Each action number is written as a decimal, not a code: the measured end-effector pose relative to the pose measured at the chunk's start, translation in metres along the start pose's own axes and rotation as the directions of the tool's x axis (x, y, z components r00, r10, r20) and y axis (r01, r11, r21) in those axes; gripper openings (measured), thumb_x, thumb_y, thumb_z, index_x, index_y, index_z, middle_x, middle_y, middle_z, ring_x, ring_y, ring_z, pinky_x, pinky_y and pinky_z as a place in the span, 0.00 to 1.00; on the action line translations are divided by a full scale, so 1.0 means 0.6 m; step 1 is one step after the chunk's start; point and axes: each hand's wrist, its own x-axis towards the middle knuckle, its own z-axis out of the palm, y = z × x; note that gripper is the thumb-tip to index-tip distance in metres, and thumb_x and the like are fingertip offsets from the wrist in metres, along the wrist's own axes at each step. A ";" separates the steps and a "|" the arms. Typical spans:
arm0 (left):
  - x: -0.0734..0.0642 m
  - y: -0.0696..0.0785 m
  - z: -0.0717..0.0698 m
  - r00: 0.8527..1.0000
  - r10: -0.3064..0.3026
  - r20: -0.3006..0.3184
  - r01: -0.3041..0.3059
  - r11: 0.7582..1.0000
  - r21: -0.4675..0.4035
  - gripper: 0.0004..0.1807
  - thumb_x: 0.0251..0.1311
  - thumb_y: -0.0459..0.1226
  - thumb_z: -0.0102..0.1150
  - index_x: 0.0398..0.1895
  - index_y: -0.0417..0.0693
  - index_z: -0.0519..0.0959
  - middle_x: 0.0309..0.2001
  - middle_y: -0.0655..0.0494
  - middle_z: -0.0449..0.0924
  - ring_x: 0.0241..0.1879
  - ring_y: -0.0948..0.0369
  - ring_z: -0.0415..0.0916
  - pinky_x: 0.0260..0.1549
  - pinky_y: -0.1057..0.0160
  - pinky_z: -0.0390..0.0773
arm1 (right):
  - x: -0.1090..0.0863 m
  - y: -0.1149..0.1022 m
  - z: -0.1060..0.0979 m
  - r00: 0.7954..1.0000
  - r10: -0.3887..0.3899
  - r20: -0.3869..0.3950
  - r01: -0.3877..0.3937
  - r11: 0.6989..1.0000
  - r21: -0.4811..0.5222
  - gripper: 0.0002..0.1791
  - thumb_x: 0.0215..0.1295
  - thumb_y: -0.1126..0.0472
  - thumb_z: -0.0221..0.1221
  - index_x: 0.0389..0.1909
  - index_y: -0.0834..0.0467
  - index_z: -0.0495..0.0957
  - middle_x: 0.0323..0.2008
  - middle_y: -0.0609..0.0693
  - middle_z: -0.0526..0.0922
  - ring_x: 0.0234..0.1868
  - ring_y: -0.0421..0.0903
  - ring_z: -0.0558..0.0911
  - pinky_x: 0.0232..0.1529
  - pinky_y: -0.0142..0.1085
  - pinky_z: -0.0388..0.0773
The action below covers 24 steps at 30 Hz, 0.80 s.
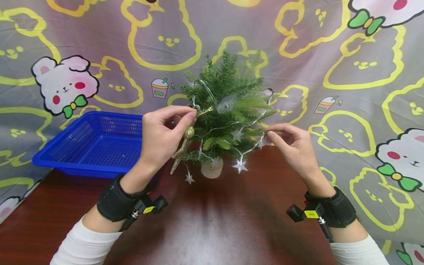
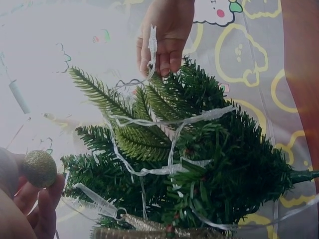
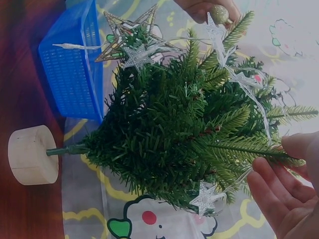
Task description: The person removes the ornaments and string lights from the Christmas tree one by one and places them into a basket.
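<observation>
A small artificial Christmas tree stands upright on a round wooden base, wound with clear string lights bearing star-shaped covers. At its left side, my left hand pinches with thumb and forefinger by the gold loop of a glittery gold ball ornament; the ball shows close against the fingers in the left wrist view. Below it hangs a gold star ornament. On the opposite side, my right hand pinches a branch tip, where a light wire runs alongside.
A blue plastic basket with perforated sides sits on the dark wooden table, left of the tree. Behind everything hangs a grey cloth printed with cartoon figures. Both wrists wear black straps with small cameras.
</observation>
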 end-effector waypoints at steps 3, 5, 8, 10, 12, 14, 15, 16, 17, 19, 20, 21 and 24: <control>0.000 -0.002 -0.005 1.000 -0.001 -0.013 0.001 1.000 0.003 0.05 0.60 0.35 0.67 0.37 0.45 0.88 0.28 0.50 0.87 0.19 0.68 0.75 0.15 0.72 0.66 | 0.000 0.000 0.000 1.000 0.009 -0.003 -0.009 1.000 0.004 0.09 0.68 0.67 0.60 0.44 0.65 0.83 0.34 0.35 0.86 0.34 0.34 0.87 0.38 0.26 0.82; 0.000 -0.004 -0.008 1.000 0.000 -0.021 0.001 1.000 0.005 0.05 0.60 0.34 0.67 0.36 0.44 0.88 0.28 0.50 0.87 0.19 0.68 0.75 0.14 0.72 0.65 | 0.001 0.001 0.000 1.000 0.008 -0.002 -0.008 1.000 0.001 0.09 0.68 0.67 0.60 0.44 0.65 0.82 0.34 0.35 0.86 0.33 0.35 0.87 0.37 0.25 0.82; 0.000 -0.006 -0.014 0.999 -0.003 -0.034 0.004 1.000 0.010 0.04 0.60 0.34 0.67 0.36 0.44 0.88 0.27 0.49 0.87 0.20 0.69 0.76 0.15 0.73 0.66 | 0.001 0.002 0.000 1.000 0.003 -0.001 -0.003 1.000 -0.002 0.09 0.68 0.67 0.60 0.44 0.66 0.82 0.34 0.35 0.86 0.34 0.37 0.87 0.37 0.25 0.81; 0.000 -0.008 -0.019 0.999 -0.002 -0.040 0.002 1.000 0.018 0.04 0.60 0.34 0.67 0.36 0.43 0.88 0.28 0.48 0.87 0.21 0.69 0.77 0.15 0.73 0.67 | 0.002 0.002 0.000 1.000 -0.002 -0.001 0.002 1.000 -0.002 0.09 0.67 0.67 0.60 0.44 0.66 0.82 0.33 0.35 0.86 0.33 0.37 0.87 0.37 0.25 0.81; 0.000 -0.010 -0.025 0.999 -0.003 -0.049 0.004 0.999 0.031 0.04 0.60 0.34 0.67 0.36 0.44 0.88 0.28 0.48 0.87 0.21 0.69 0.77 0.16 0.73 0.67 | 0.002 0.003 0.000 1.000 -0.005 0.000 0.005 1.000 -0.002 0.09 0.68 0.67 0.60 0.44 0.66 0.82 0.33 0.35 0.86 0.33 0.37 0.87 0.37 0.25 0.81; -0.001 -0.011 -0.030 0.998 -0.004 -0.055 0.006 0.999 0.038 0.04 0.60 0.34 0.67 0.35 0.43 0.88 0.28 0.47 0.87 0.21 0.69 0.77 0.16 0.74 0.67 | 0.002 0.002 0.001 1.000 -0.004 0.000 0.004 1.000 0.003 0.09 0.68 0.67 0.60 0.44 0.66 0.82 0.33 0.37 0.86 0.33 0.35 0.86 0.37 0.25 0.81; -0.001 -0.012 -0.033 0.998 -0.004 -0.058 0.007 0.999 0.042 0.05 0.60 0.34 0.67 0.35 0.43 0.88 0.28 0.46 0.87 0.20 0.69 0.77 0.16 0.74 0.67 | 0.002 0.002 0.001 1.000 -0.001 -0.002 0.001 1.000 0.008 0.09 0.68 0.67 0.60 0.44 0.66 0.82 0.33 0.38 0.86 0.33 0.35 0.86 0.37 0.26 0.81; -0.001 -0.013 -0.035 0.998 -0.004 -0.061 0.007 0.999 0.045 0.05 0.60 0.34 0.66 0.35 0.42 0.88 0.28 0.46 0.87 0.20 0.69 0.77 0.16 0.74 0.67 | 0.003 0.002 0.001 1.000 -0.002 0.001 0.002 1.000 0.008 0.09 0.68 0.67 0.60 0.44 0.67 0.82 0.33 0.38 0.86 0.33 0.34 0.86 0.37 0.26 0.81; -0.001 -0.013 -0.038 0.998 -0.006 -0.065 0.009 0.999 0.044 0.05 0.61 0.34 0.66 0.35 0.42 0.88 0.28 0.45 0.87 0.21 0.69 0.78 0.17 0.74 0.68 | 0.003 0.001 0.001 1.000 0.001 -0.002 -0.001 1.000 0.017 0.09 0.68 0.67 0.60 0.44 0.67 0.82 0.33 0.40 0.86 0.33 0.35 0.86 0.37 0.26 0.81; -0.001 -0.015 -0.042 0.998 -0.009 -0.068 0.012 0.999 0.044 0.05 0.61 0.34 0.66 0.35 0.42 0.88 0.29 0.44 0.87 0.21 0.69 0.78 0.17 0.74 0.69 | 0.003 0.001 0.001 1.000 0.003 -0.004 -0.003 1.000 0.027 0.09 0.68 0.67 0.59 0.44 0.67 0.82 0.33 0.41 0.87 0.33 0.36 0.86 0.36 0.26 0.81; -0.001 -0.016 -0.044 0.997 -0.010 -0.071 0.014 0.999 0.047 0.05 0.61 0.34 0.66 0.35 0.41 0.88 0.29 0.45 0.87 0.21 0.69 0.78 0.17 0.74 0.69 | 0.003 0.000 0.001 1.000 0.003 -0.005 -0.003 1.000 0.028 0.09 0.68 0.67 0.60 0.44 0.68 0.82 0.32 0.41 0.87 0.33 0.37 0.87 0.36 0.26 0.81; -0.001 -0.017 -0.046 0.997 -0.012 -0.072 0.016 0.999 0.049 0.05 0.61 0.34 0.66 0.35 0.42 0.88 0.28 0.45 0.87 0.21 0.69 0.78 0.17 0.74 0.69 | 0.004 0.000 0.001 1.000 0.003 -0.006 -0.002 0.999 0.032 0.09 0.68 0.67 0.59 0.44 0.68 0.82 0.32 0.41 0.87 0.33 0.38 0.87 0.36 0.26 0.81; -0.002 -0.019 -0.051 0.997 -0.021 -0.078 0.025 0.998 0.059 0.05 0.61 0.35 0.66 0.35 0.43 0.88 0.27 0.51 0.87 0.21 0.70 0.78 0.17 0.74 0.69 | 0.004 -0.001 0.001 1.000 0.000 -0.004 0.000 1.000 0.028 0.09 0.68 0.67 0.60 0.44 0.68 0.82 0.33 0.39 0.87 0.33 0.38 0.87 0.36 0.26 0.81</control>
